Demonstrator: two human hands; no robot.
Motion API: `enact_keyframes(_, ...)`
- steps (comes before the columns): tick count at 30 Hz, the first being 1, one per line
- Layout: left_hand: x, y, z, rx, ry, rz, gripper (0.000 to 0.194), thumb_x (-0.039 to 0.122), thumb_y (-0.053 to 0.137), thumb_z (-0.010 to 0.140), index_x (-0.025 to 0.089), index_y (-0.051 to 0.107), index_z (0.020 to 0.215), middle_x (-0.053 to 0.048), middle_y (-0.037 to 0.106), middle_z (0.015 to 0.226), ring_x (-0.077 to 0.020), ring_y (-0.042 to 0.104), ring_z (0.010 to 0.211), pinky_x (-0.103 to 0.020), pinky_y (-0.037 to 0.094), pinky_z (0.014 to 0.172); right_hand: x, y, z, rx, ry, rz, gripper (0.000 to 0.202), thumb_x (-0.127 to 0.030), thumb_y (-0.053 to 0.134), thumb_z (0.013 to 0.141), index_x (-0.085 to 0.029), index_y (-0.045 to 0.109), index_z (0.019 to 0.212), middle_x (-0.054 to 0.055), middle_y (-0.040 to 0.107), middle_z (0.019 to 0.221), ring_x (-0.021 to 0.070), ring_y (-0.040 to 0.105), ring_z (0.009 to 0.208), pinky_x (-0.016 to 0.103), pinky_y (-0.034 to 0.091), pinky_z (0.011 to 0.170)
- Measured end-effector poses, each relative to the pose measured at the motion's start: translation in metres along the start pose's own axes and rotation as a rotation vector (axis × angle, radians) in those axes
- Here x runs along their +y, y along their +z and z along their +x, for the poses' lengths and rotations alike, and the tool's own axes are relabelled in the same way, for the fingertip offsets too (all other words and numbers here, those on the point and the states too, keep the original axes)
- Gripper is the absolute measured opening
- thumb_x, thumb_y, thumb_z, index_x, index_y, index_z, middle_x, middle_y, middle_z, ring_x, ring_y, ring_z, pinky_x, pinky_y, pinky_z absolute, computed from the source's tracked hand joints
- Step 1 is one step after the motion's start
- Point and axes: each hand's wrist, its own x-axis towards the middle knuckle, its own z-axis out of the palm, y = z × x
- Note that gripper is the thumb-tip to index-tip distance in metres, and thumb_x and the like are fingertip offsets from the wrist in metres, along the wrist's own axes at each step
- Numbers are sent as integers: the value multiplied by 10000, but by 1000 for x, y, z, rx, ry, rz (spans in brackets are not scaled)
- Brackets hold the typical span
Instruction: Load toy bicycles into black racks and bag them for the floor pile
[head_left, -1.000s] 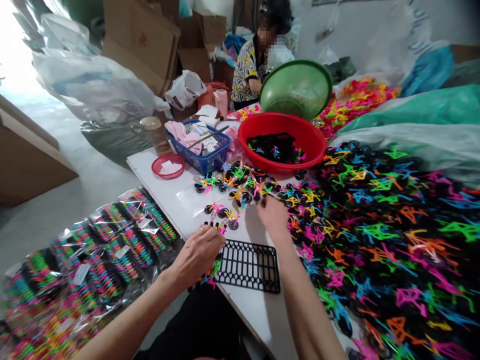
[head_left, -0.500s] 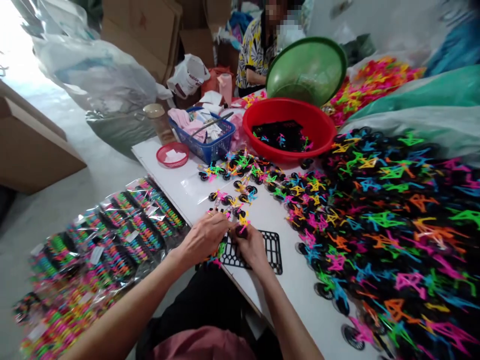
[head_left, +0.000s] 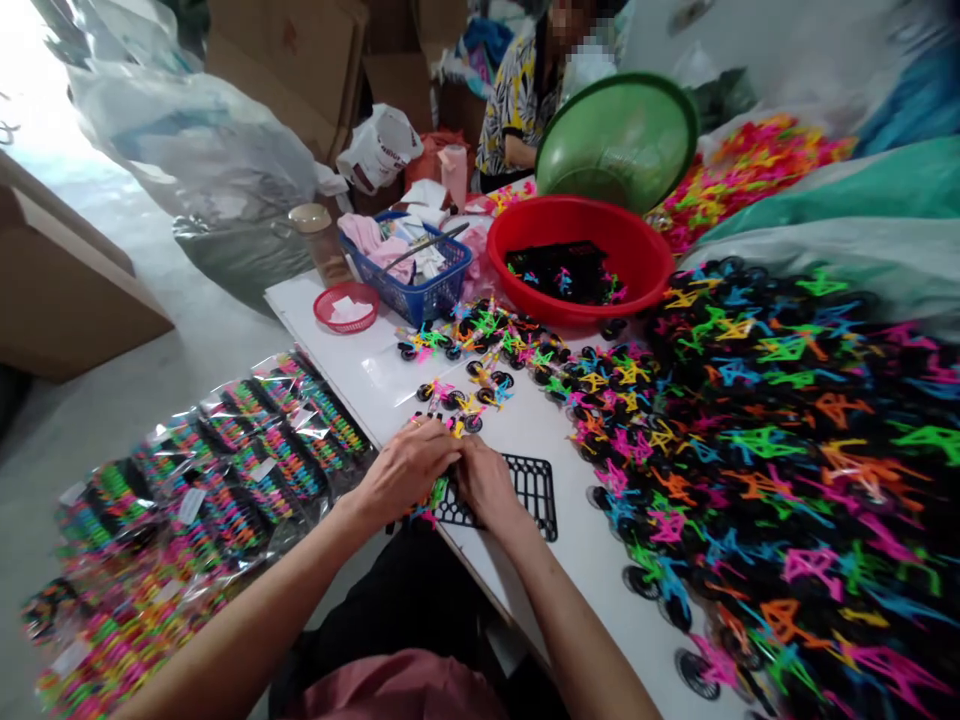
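Note:
My two hands meet over the left end of a black plastic grid rack (head_left: 536,490) at the table's near edge. Curled over small coloured toy bicycles (head_left: 436,492) at that end is my left hand (head_left: 409,462), its fingers closed. My right hand (head_left: 486,482) is closed too, lying across the rack with its fingertips against the left hand's. A yellow bit of a toy bicycle (head_left: 456,428) shows just beyond the fingertips; the rest is hidden by my fingers. A few loose toy bicycles (head_left: 454,398) lie just past my hands.
A large heap of toy bicycles (head_left: 757,440) covers the table's right side. Behind stand a red basin (head_left: 517,290), a green basin (head_left: 615,140), a blue basket (head_left: 416,300) and a small red basket (head_left: 346,322). Packed bags (head_left: 240,470) lie left below. A person (head_left: 514,100) sits opposite.
My right hand has moved slightly left and away from me, against the left hand. The toy bicycle it held, with a dark wheel, is now mostly hidden. The rack has shifted slightly.

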Motion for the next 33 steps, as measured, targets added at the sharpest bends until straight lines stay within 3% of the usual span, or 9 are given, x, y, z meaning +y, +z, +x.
enact_keyframes(5, 0, 3, -7, 41, 33, -11, 199, 203, 444, 922, 175, 634, 971, -45, 615, 917, -161, 541, 888, -305, 467, 835, 32, -48, 40, -87, -56, 131, 178, -209, 494, 838, -173, 651, 913, 20, 652, 798, 140, 588, 730, 226, 420, 682)
enact_keyframes(8, 2, 3, -9, 34, 68, 50, 201, 182, 432, 921, 161, 623, 981, -54, 604, 914, -171, 537, 881, -314, 472, 822, 33, -72, 85, 91, 72, -177, 234, -271, 499, 855, -161, 629, 1015, 87, 627, 1004, 189, 590, 873, 272, 424, 750)
enact_keyframes(11, 2, 1, -8, 1, 79, 87, 218, 137, 411, 917, 155, 622, 969, -59, 590, 900, -174, 524, 873, -304, 475, 796, 21, -77, 111, 57, 140, -385, 235, -267, 522, 840, -156, 604, 1030, 111, 574, 1077, 213, 579, 900, 279, 426, 718)
enact_keyframes(14, 0, -1, -4, -42, 72, 85, 230, 116, 400, 914, 146, 621, 969, -63, 582, 900, -177, 506, 866, -303, 468, 787, 20, -72, 88, 105, 23, -434, 228, -181, 426, 880, -189, 580, 1048, 86, 559, 1073, 198, 547, 960, 263, 417, 737)
enact_keyframes(19, -7, 0, 4, -42, 18, 88, 246, 116, 374, 917, 139, 612, 975, -71, 575, 895, -184, 493, 857, -324, 457, 792, 57, -68, 4, 43, -136, -501, 299, -94, 356, 893, -189, 591, 1052, 71, 584, 1117, 163, 551, 962, 245, 419, 791)
enact_keyframes(22, -9, 2, 5, -36, 12, 88, 256, 98, 370, 911, 145, 600, 1012, -73, 570, 922, -182, 489, 865, -323, 454, 800, 66, -63, -7, 143, 105, -489, 243, -222, 403, 913, -179, 613, 1028, 78, 619, 1057, 179, 574, 956, 261, 433, 786)
enact_keyframes(26, -9, 4, 5, -37, 9, 107, 279, 70, 367, 894, 142, 591, 1045, -79, 569, 949, -193, 488, 900, -334, 454, 824, 50, -63, 20, 160, 456, -476, 248, -306, 470, 865, -128, 638, 901, 122, 646, 890, 226, 612, 799, 300, 433, 659)
enact_keyframes(29, -12, 5, 9, -45, 16, 144, 283, 72, 367, 886, 130, 594, 1043, -88, 571, 944, -201, 492, 901, -337, 465, 816, 37, -68, 25, 247, 516, -188, 191, -301, 528, 803, -142, 629, 833, 89, 654, 807, 204, 605, 734, 287, 425, 644)
enact_keyframes(33, -18, 7, 20, -43, -4, 178, 293, 103, 361, 901, 145, 593, 1075, -87, 574, 966, -195, 513, 936, -350, 470, 856, 14, -50, -7, 379, 380, 466, 334, -461, 664, 673, -162, 589, 801, 24, 636, 712, 162, 574, 638, 259, 442, 610)
